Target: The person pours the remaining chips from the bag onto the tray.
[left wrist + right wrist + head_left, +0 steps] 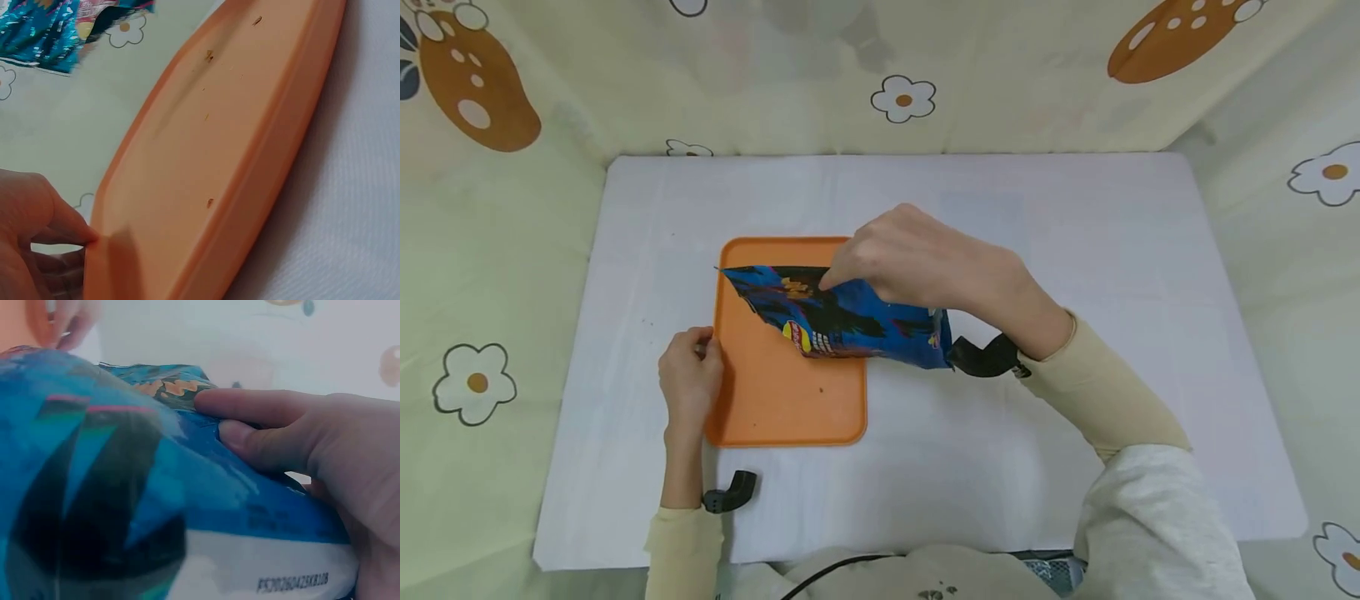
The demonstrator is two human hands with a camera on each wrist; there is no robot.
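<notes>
My right hand [917, 262] grips a blue and black crisp bag [880, 329] from above, thumb and forefinger on the foil in the right wrist view. Held over the upper part of an orange tray [775, 392], the bag lies sideways, one end pointing left and the other reaching past the tray's right side. A yellow round logo [797, 336] shows on its lower edge. My left hand [691, 375] pinches the left rim of the tray between thumb and fingers. Small brown crumbs [210, 203] are scattered on the tray floor in the left wrist view.
A white table [1075, 467] with rounded corners lies under the tray. Pale green curtain [482, 275] with flower prints surrounds it on the back and sides. Black camera mounts [983, 357] stick out from both wrists. A black cable [835, 567] crosses the person's front.
</notes>
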